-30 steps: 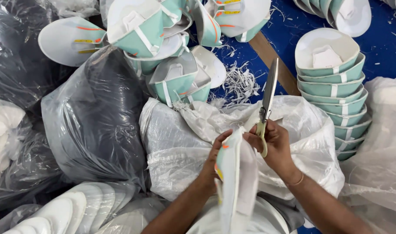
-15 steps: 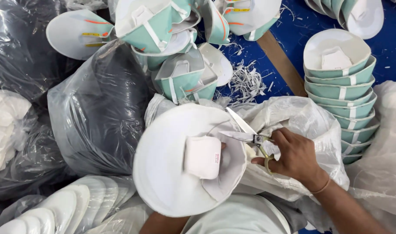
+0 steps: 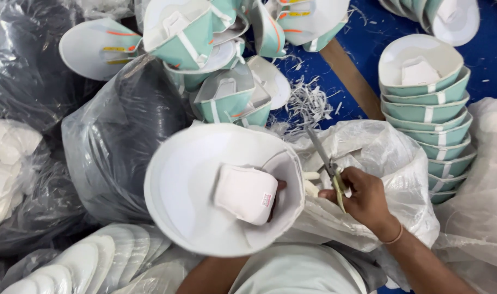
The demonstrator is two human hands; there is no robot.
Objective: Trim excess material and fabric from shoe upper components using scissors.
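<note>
A white moulded mask [image 3: 205,196] is gripped from beneath by the left hand [image 3: 278,190]; scissors [image 3: 327,163] are clasped in the right hand [image 3: 365,198]. Blue floor [image 3: 368,49] is strewn with white trimmings [image 3: 305,103] between plastic bags [image 3: 118,141].

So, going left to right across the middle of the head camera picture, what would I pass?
Dark plastic bag → big white mask held up by the left hand → scissors in the right hand → stack of green-edged masks.

A small white label with red print [image 3: 266,200] sits on the white mask's valve; clear plastic bags [image 3: 379,158] surround it.
</note>
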